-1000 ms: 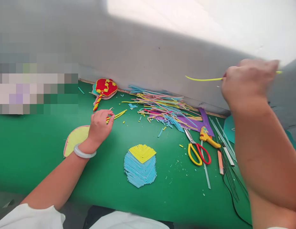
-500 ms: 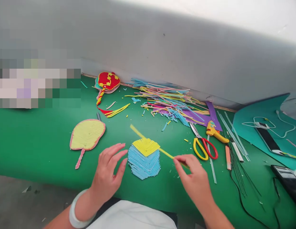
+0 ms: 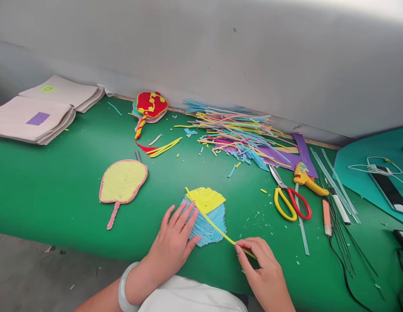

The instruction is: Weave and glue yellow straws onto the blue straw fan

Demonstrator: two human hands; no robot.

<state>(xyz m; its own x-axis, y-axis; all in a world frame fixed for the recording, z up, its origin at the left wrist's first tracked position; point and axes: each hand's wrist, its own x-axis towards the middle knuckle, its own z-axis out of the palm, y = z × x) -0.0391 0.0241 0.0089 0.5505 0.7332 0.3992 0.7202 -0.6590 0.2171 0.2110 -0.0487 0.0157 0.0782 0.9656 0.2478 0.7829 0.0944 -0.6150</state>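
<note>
A rounded panel (image 3: 218, 216) lies on the green table, blue below with a yellow chevron-patterned top. Across it slants a yellow pipe cleaner (image 3: 222, 232), along the lower left edge of the yellow part. My right hand (image 3: 264, 266) pinches its lower end between thumb and fingers, just off the panel's lower right. Flat over the panel's left side rests my left hand (image 3: 175, 236), fingers extended, with fingertips touching or close to the pipe cleaner's upper part. These fingers hide some of the blue area. To the left lies a yellow fan (image 3: 123, 181) with pink edging and handle.
Behind are a heap of pipe cleaners (image 3: 233, 125) and a red fan (image 3: 151, 104). Scissors (image 3: 290, 197), a glue gun (image 3: 308, 180), clear glue sticks (image 3: 337, 182) and a phone (image 3: 388, 188) are on the right. Bound paper stacks (image 3: 16, 115) lie at the far left.
My left hand has moved right and come down onto the panel. The pipe cleaner has shifted from crossing above the blue part to lying along the yellow part's left edge; my right hand has lowered.
</note>
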